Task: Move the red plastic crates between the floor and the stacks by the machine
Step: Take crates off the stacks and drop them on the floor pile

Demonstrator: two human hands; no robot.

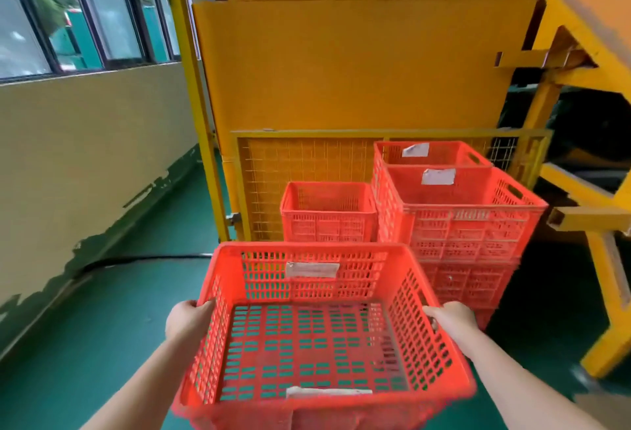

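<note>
I hold an empty red slotted crate in the air in front of me. My left hand grips its left rim and my right hand grips its right rim. A white label is stuck on its far wall. Ahead, a stack of red crates rises from the floor, with a second stack right behind it. A lower single red crate stands to their left. All of them look empty.
A yellow mesh fence and solid yellow guard panel stand behind the crates. The yellow machine frame juts out on the right. Green floor stretches left to a beige wall with windows. A black cable lies along the floor.
</note>
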